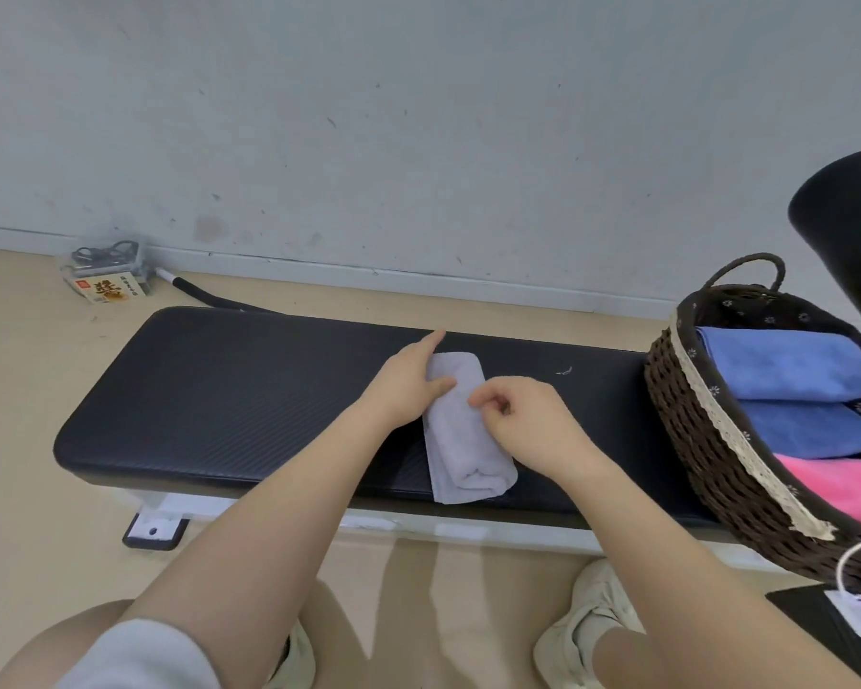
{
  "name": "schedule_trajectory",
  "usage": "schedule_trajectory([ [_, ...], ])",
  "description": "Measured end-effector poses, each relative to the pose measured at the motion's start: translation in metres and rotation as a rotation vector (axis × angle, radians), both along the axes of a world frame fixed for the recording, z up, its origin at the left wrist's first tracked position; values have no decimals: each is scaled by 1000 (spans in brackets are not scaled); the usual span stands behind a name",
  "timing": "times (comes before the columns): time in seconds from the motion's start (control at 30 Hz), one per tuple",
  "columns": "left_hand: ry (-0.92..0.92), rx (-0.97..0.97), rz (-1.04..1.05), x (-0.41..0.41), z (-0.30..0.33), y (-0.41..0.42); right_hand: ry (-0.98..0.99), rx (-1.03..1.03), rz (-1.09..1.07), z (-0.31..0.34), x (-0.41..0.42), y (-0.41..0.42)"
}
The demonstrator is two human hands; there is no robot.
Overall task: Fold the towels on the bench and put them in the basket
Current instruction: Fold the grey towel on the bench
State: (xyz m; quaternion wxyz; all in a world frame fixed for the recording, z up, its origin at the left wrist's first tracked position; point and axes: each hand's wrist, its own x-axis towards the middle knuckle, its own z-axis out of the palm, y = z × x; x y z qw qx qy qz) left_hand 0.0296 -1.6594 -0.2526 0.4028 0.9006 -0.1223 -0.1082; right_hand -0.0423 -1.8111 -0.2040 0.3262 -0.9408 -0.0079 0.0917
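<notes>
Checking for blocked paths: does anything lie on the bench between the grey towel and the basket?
Nothing visible does. The bench is bare between the grey towel and the basket, apart from the right hand at the towel.

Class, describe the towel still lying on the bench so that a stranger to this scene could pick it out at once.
Find the long black padded bench along the wall. Near its middle, between the person's left hand and right hand, lies a folded pale grey towel. It is the only towel outside the wicker basket, whose towels are blue and pink.
</notes>
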Motion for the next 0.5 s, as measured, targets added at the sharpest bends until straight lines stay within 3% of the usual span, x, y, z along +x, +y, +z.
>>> schedule_trajectory([
  [0.07, -54, 44, -24, -2, -7, -4, -40, -154, -68, -6, -2, -5],
  [0.17, -22, 51, -19, -5, -13, -5, 120, -292, -52, -23, -5, 1],
  [0.33, 30, 79, -44, -12, -9, -1, 254, 33, -116, -33, -7, 5],
  [0.5, 62, 209, -128, -21, 9, 15, 235, 122, -42, -14, -16, -15],
])
